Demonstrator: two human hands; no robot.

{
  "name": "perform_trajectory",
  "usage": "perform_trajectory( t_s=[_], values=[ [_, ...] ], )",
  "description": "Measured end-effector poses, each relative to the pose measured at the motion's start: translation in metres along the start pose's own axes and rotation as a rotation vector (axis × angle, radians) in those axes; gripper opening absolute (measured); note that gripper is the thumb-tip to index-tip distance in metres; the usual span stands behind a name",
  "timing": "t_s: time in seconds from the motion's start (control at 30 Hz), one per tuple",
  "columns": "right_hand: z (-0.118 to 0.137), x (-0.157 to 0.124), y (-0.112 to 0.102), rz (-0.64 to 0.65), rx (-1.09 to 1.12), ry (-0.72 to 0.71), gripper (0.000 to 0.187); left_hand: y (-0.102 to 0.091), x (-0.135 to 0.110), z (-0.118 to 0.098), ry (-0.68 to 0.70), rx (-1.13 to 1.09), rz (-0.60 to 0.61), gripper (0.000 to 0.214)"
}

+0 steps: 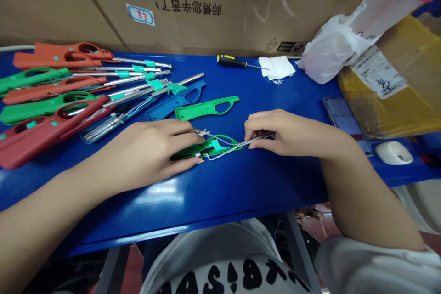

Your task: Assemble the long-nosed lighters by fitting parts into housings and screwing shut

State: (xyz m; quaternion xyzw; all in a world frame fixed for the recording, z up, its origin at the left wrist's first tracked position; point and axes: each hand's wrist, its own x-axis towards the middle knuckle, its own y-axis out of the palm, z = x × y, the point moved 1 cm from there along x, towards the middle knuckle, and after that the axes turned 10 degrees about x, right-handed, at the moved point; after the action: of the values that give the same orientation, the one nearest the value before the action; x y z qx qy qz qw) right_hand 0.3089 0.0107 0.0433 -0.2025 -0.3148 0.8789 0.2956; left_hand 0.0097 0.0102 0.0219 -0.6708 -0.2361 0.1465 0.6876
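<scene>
My left hand [172, 147] is closed around the handle end of an opened green lighter half-shell [225, 148], which lies on the blue table. White wires [220, 155] and a teal piece show inside the shell. With its fingers pinched, my right hand [272, 133] grips the metal lighter tube [255, 139] at the shell's right end. Behind the hands lie an empty green lighter half-shell [206, 108] and a blue half-shell [175, 100]. A transparent fuel tank [106, 127] with wires sits in another blue shell, left of my left hand.
Several orange, green and red long lighters [51, 110] are piled at the left. A screwdriver [231, 61] and white tissue [277, 68] lie at the back, before a cardboard box [193, 23]. On the right are a phone [346, 121], white earphone case [393, 153], bagged cup [382, 7] and taped parcel [406, 101].
</scene>
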Motion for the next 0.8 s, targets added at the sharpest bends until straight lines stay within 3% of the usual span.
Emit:
perform_trajectory(
  t_s=[0.2,0.43,0.63,0.8],
  values=[
    [-0.0014,-0.0003,0.0013,-0.013,0.005,0.035,0.003,-0.0001,0.0003,0.0001,-0.017,-0.011,0.005,0.040],
    [0.0031,0.0010,0.0041,-0.007,0.033,0.072,0.025,-0.0006,-0.0009,0.0008,0.008,0.000,-0.011,0.039],
    [0.0013,0.0026,0.0045,-0.051,0.020,0.130,0.016,-0.0010,-0.0008,0.0007,-0.001,-0.033,-0.010,0.038],
    [0.0015,0.0046,0.0041,-0.082,0.011,0.135,0.021,-0.0025,0.0004,-0.0002,0.012,-0.019,-0.002,0.037]
  ],
)
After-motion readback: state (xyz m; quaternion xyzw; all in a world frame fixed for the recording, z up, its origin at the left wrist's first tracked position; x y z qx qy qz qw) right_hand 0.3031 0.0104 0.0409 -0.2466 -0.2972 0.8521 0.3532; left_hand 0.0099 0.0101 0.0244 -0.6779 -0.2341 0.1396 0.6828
